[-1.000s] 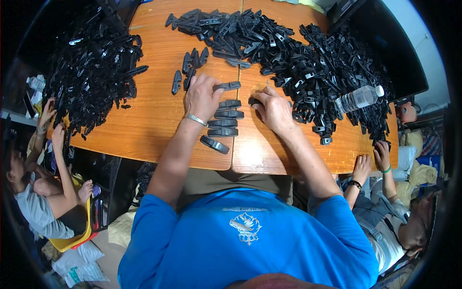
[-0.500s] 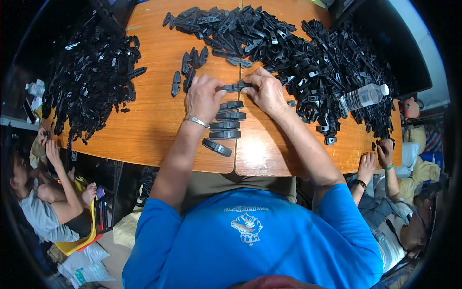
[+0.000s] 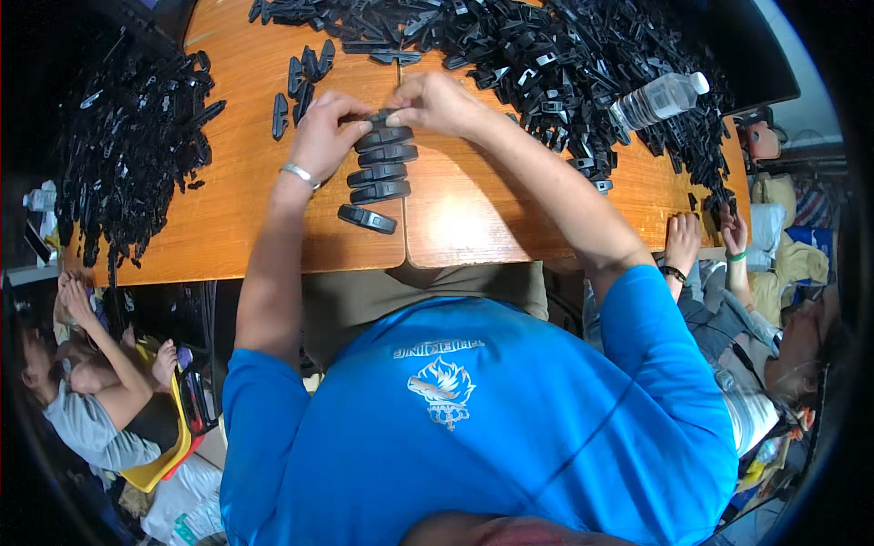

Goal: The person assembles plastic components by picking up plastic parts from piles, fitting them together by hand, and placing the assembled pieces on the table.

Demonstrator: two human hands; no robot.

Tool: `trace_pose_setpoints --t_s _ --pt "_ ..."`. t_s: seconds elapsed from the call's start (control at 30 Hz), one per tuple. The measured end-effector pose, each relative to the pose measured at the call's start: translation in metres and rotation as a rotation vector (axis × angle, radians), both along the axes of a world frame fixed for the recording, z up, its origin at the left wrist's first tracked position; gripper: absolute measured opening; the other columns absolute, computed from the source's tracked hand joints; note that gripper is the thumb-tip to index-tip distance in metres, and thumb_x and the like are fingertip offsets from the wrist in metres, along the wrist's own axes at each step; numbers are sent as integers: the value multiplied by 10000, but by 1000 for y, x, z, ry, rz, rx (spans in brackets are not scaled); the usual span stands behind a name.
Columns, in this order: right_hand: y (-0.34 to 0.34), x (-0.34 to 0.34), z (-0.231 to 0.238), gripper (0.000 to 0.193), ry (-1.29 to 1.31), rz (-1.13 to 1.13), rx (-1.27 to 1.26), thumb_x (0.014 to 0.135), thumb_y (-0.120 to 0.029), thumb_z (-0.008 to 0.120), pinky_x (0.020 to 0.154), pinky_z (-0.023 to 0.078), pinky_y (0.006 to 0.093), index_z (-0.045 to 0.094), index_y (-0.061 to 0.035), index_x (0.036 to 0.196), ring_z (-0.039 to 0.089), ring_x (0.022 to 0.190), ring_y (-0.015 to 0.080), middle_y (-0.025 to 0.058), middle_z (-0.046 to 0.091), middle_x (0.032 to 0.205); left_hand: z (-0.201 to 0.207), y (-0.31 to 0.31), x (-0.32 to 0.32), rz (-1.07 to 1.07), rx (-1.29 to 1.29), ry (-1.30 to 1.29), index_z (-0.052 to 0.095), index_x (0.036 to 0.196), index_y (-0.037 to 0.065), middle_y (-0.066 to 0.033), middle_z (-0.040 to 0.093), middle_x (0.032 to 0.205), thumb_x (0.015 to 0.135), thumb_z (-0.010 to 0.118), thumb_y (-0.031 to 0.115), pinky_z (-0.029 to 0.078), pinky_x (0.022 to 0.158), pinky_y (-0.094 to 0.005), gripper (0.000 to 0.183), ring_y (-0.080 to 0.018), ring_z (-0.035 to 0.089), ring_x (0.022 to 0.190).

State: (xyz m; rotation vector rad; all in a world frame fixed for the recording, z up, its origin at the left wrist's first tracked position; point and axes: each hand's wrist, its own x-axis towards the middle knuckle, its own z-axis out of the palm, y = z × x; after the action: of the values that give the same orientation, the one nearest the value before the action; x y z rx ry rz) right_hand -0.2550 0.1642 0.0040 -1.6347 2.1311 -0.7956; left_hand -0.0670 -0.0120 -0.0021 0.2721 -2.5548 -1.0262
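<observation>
One blue shirt (image 3: 482, 391) occupies the foreground, before the near edge of a wooden table (image 3: 246, 218); at right, a co-worker's hand (image 3: 682, 242) lies at the same edge. Just inside it, five rounded black pieces (image 3: 379, 192) form a column beside the table's seam (image 3: 405, 240). The nearest is askew and slightly apart; the other four lie roughly parallel, close together. At the column's far end, the left hand (image 3: 325, 132) and the right hand (image 3: 439, 105) converge on a sixth piece (image 3: 380, 117), each grasping it with thumb and fingers, which partly hide it. Whether it touches the table cannot be told. Beyond the left hand lie several loose elongated parts (image 3: 280, 116). A left heap (image 3: 137, 155) of small black parts flanks the work; a right heap (image 3: 537, 82) bears a clear bottle (image 3: 657, 102), tilted, white cap rightward. Farthest stretches more of the same black stock (image 3: 364, 20).
</observation>
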Motion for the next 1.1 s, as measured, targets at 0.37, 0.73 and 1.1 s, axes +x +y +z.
trace_pose_setpoints --t_s 0.37,0.73,1.1 --pt "33 99 4 477 165 -87 -76 1040 -289 675 924 619 497 611 -106 1476 724 1142 398 158 684 1381 21 91 98 -16 -209 -218 279 1747 189 -179 247 1784 668 998 414 257 1296 -613 1316 -453 215 1646" --pt "-38 267 -14 477 39 143 -186 977 -238 701 620 622 469 583 -49 1398 755 877 371 149 671 1186 42 45 272 171 -247 -239 537 1591 103 -236 485 1638 683 976 195 384 1233 -544 1013 -464 447 1509" --pt "50 175 17 237 17 67 -392 908 -72 708 738 606 436 720 -64 1144 693 893 342 138 672 1088 10 31 313 669 -244 84 760 1242 3 -158 745 1237 955 766 -13 533 1064 -423 288 -323 700 1178"
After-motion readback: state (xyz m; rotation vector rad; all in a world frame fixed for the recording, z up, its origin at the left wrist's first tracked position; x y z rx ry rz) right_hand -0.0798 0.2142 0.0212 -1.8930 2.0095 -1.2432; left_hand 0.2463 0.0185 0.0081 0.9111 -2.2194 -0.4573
